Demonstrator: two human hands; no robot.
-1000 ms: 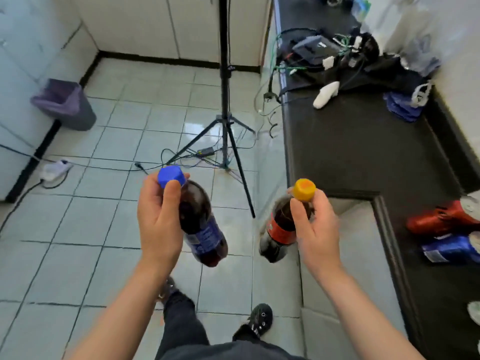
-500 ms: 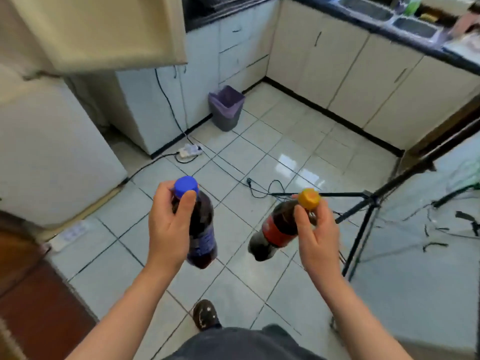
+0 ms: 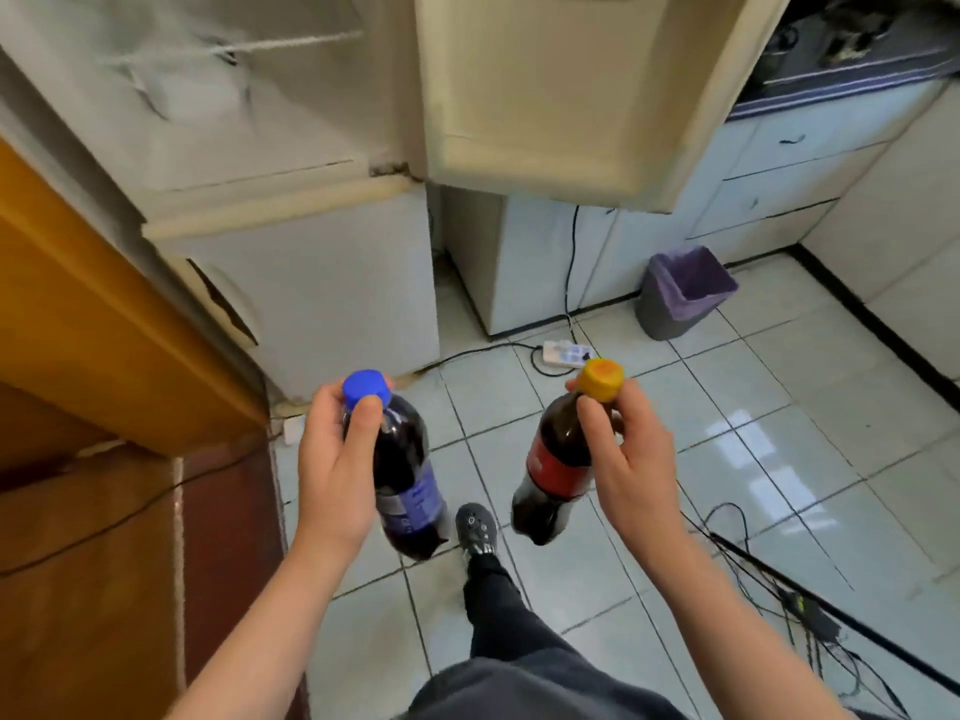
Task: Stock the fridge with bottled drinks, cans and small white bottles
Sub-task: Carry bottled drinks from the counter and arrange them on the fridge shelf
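My left hand (image 3: 335, 470) grips a dark cola bottle with a blue cap and blue label (image 3: 408, 480) by its neck. My right hand (image 3: 631, 459) grips a second dark cola bottle with a yellow cap and red label (image 3: 556, 470) just below its cap. Both bottles hang above the tiled floor, bottoms tilted toward each other. Straight ahead stands the white fridge (image 3: 322, 272); its upper door (image 3: 561, 90) is swung open to the right above the bottles. The inside of the upper compartment is blurred.
A wooden door (image 3: 93, 314) borders the fridge on the left. A grey bin with a purple liner (image 3: 680, 293) stands by white cabinets at the right. A power strip (image 3: 566, 353) and cables lie on the floor; tripod legs and wires run along the lower right. My shoe (image 3: 475, 530) is below the bottles.
The view has swung left from the floor and cabinets to face the fridge with its open upper door. Both hands still hold the same bottles in the same way.
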